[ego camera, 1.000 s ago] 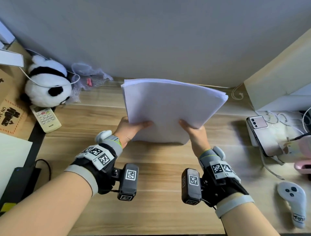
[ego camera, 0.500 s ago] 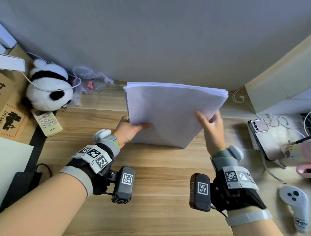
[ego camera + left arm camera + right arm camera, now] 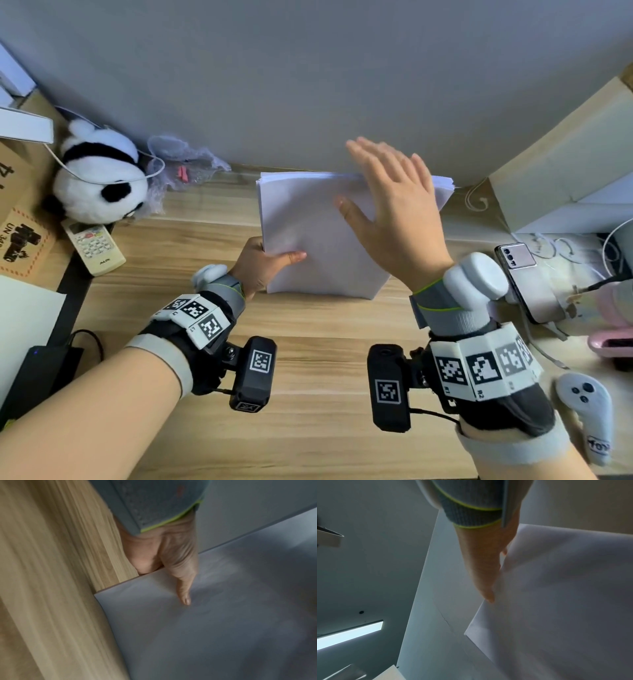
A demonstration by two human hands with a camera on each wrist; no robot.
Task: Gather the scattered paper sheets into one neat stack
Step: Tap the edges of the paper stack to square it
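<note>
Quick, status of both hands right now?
Left hand: pinching the paper stack at its left edge, thumb on top.
Right hand: open, fingers straight, against the stack's upper right, gripping nothing.

White paper stack [image 3: 308, 219] — centre frame, standing tilted on its lower edge on the desk, top edges nearly flush.
</note>
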